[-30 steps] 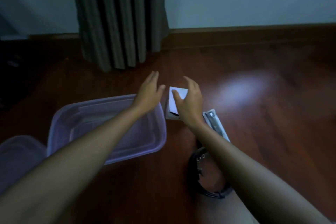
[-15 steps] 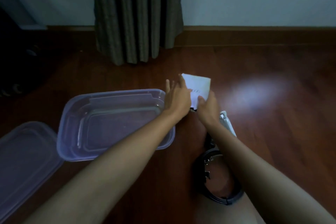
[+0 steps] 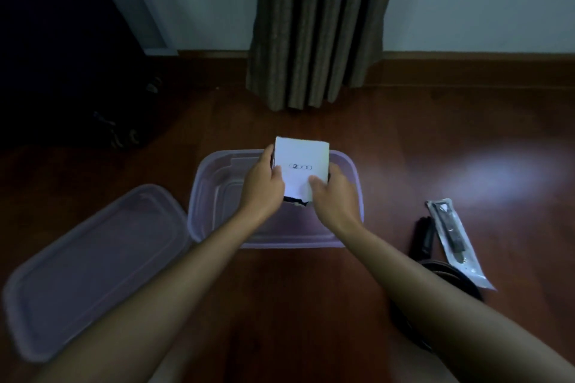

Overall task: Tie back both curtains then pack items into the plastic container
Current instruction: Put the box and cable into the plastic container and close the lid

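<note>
Only one bit of print shows, on the white box [image 3: 301,152], approx. mid of its top face: a short row of small dark rings, four or so, side by side in one line. The ring at the left end looks darker, w/ a stroke inside it, maybe a "2" or a "Q". The rest read like "000" or plain circles, too blurred to tell which. The thumb of the left hand [image 3: 264,193] lies just beside the row's left end. Any print on the clear pouch [image 3: 463,261], toward the right edge of the floor [image 3: 466,134], is too small to make out.
</note>
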The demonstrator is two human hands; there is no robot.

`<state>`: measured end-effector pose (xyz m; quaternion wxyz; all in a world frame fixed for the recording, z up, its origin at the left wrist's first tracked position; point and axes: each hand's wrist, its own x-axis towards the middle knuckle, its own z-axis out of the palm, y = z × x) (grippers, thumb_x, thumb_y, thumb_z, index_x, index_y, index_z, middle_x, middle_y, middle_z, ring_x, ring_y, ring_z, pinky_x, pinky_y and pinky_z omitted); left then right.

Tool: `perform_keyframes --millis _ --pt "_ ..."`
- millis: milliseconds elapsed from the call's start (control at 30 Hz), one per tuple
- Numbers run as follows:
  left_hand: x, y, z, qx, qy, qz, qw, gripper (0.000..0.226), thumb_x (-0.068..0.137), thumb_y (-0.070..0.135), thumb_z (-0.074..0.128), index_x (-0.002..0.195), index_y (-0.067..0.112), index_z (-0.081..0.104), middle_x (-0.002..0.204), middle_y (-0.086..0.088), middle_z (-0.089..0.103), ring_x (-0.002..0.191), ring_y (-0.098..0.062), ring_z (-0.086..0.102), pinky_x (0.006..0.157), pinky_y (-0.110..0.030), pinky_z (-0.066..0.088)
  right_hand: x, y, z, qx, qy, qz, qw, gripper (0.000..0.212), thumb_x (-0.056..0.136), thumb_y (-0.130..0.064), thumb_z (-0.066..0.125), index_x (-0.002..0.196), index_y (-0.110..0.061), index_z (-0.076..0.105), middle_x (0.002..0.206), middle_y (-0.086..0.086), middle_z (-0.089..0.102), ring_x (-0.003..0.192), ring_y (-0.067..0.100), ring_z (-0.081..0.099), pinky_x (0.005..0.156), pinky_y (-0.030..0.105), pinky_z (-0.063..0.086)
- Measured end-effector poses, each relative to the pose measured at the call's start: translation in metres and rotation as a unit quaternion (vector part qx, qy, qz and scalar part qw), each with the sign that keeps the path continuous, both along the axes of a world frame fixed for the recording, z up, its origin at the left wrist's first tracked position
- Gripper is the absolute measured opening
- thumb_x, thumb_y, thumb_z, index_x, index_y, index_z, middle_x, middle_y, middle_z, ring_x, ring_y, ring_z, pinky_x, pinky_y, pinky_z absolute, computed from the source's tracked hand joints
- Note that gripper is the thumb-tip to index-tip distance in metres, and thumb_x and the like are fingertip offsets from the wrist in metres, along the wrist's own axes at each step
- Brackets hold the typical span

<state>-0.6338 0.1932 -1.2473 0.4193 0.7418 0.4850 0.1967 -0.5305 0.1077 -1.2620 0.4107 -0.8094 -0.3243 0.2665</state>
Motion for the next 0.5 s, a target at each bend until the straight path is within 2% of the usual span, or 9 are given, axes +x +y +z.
perform_keyframes --millis 100,167,233,333,433,500 --pt "-0.026 0.002 -0.019 -0.037 0.038 -0.001 0.999 0.047 0.1 0.004 0.038 0.145 0.018 0.037 0.134 -0.005 0.056 0.106 -0.017 0.056 0.076 -0.025 0.041 -0.016 0.008 -0.017 -0.054 -0.008 0.044 0.998 0.023 0.094 -0.011 0.048 0.115 -0.01 0.057 0.098 0.002 0.065 0.085 0.023 0.064 0.054 0.023 0.042" --pt "-0.037 0.004 -0.031 -0.067 0.057 -0.006 0.996 0.051 0.099 0.002 0.039 0.147 0.017 0.033 0.136 -0.007 0.055 0.114 -0.022 0.056 0.081 -0.026 0.041 -0.026 0.014 -0.027 -0.09 -0.002 0.054 0.994 0.026 0.095 -0.011 0.049 0.119 -0.006 0.058 0.108 0.01 0.068 0.094 0.027 0.065 0.064 0.026 0.045" --pt "-0.046 0.007 -0.043 -0.077 0.071 -0.016 0.994 0.055 0.099 0.003 0.041 0.15 0.019 0.028 0.135 -0.007 0.056 0.113 -0.025 0.057 0.082 -0.027 0.043 -0.033 0.018 -0.034 -0.119 -0.003 0.055 0.991 0.031 0.097 -0.013 0.05 0.126 -0.006 0.053 0.119 0.013 0.065 0.105 0.029 0.062 0.072 0.025 0.043" --pt "-0.057 0.012 -0.051 -0.062 0.085 -0.002 0.994 0.055 0.099 0.005 0.042 0.15 0.018 0.027 0.135 -0.005 0.055 0.116 -0.022 0.055 0.086 -0.027 0.043 -0.044 0.025 -0.037 -0.116 0.004 0.049 0.992 0.034 0.097 -0.015 0.051 0.131 -0.007 0.049 0.124 0.012 0.062 0.11 0.03 0.06 0.076 0.026 0.043" --pt "-0.065 0.019 -0.053 -0.02 0.097 0.038 0.994 0.046 0.098 0.001 0.042 0.142 0.014 0.04 0.127 -0.007 0.06 0.108 -0.019 0.057 0.081 -0.024 0.042 -0.051 0.04 -0.046 -0.099 0.027 0.074 0.992 0.033 0.097 -0.018 0.054 0.128 -0.007 0.052 0.122 0.01 0.063 0.104 0.028 0.063 0.065 0.02 0.049" --pt "-0.073 0.027 -0.052 0.018 0.118 0.061 0.991 0.045 0.096 -0.002 0.041 0.139 0.013 0.043 0.119 -0.004 0.061 0.097 -0.015 0.056 0.072 -0.02 0.042 -0.059 0.052 -0.048 -0.09 0.052 0.108 0.989 0.034 0.097 -0.023 0.055 0.128 -0.008 0.052 0.123 0.008 0.062 0.103 0.025 0.063 0.054 0.011 0.044"
